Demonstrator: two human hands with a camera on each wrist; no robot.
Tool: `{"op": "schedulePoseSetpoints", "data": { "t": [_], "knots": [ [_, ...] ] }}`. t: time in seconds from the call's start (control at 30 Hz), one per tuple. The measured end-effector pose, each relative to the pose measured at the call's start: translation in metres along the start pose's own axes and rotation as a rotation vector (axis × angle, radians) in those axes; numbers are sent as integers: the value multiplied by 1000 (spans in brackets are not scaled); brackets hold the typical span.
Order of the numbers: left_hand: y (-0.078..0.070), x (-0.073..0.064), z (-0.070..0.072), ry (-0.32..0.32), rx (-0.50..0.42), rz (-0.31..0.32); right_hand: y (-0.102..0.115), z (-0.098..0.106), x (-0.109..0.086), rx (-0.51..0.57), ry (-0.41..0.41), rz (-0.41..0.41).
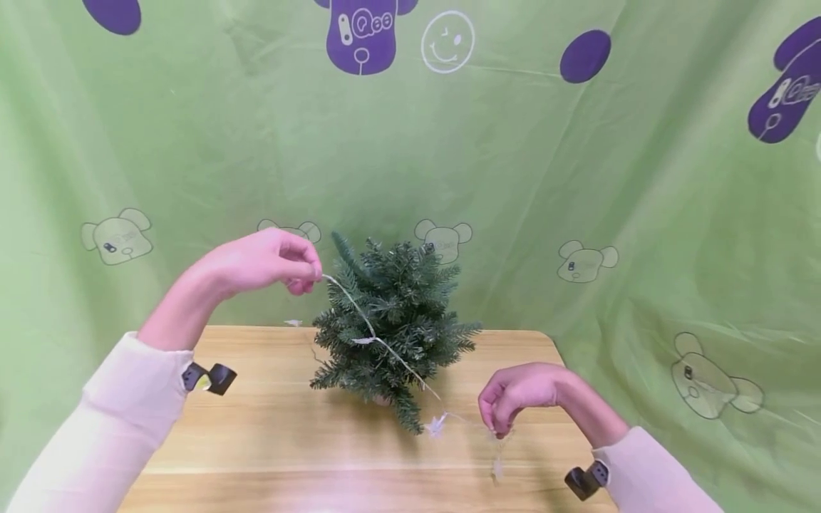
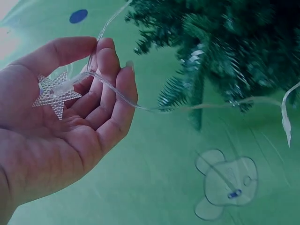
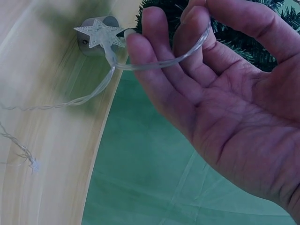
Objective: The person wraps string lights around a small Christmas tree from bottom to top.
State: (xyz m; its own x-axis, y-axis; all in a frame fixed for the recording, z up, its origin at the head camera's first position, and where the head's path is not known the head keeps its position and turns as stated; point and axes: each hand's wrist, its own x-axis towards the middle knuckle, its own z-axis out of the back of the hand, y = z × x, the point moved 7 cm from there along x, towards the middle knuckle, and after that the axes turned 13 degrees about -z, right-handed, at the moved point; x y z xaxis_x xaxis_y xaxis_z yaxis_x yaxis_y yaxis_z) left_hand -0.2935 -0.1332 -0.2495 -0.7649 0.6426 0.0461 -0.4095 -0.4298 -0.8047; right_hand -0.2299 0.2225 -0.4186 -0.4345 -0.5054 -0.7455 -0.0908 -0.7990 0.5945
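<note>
Head view: left hand (image 1: 272, 262) and right hand (image 1: 526, 392) each pinch the star fairy-light string (image 1: 365, 340); it slants down from left grip to right — across the near side of the artificial fir tree (image 1: 400, 313); branches lie between the grips, closer to the left.

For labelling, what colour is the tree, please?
The tree is dark green, clearest in the head view.
</note>
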Motion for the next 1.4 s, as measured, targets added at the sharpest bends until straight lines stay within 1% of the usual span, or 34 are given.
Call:
{"op": "schedulePoseSetpoints", "data": {
  "t": [0.13,0.23,0.33,0.43,0.57,0.67,0.8,0.9,1.03,1.2,1.27,1.4],
  "knots": [
    [-13,7,0,-19,-14,-36,-2,-2,3,5,9,8],
    [-22,11,-4,-5,-33,-74,-2,-2,3,7,3,8],
    [-32,13,-13,49,-52,-113,-1,0,0,16,-10,7],
    [-42,13,-25,122,-62,-161,1,3,-2,37,-22,6],
    [-50,13,-40,197,-83,-197,2,6,-3,76,-42,13],
    [-51,15,-48,230,-94,-195,4,9,-4,85,-53,21],
    [-52,18,-55,263,-81,-196,6,13,-9,72,-59,37],
    [-53,19,-59,284,-76,-195,7,19,-17,75,-78,51],
    [-55,18,-63,323,-95,-194,7,29,-31,71,-113,55],
    [-61,16,-67,388,-114,-226,8,43,-55,67,-144,67],
    [-63,17,-68,400,-116,-238,8,49,-65,61,-159,71],
    [-65,20,-72,403,-131,-253,8,60,-82,52,-201,57]
  ]
}}
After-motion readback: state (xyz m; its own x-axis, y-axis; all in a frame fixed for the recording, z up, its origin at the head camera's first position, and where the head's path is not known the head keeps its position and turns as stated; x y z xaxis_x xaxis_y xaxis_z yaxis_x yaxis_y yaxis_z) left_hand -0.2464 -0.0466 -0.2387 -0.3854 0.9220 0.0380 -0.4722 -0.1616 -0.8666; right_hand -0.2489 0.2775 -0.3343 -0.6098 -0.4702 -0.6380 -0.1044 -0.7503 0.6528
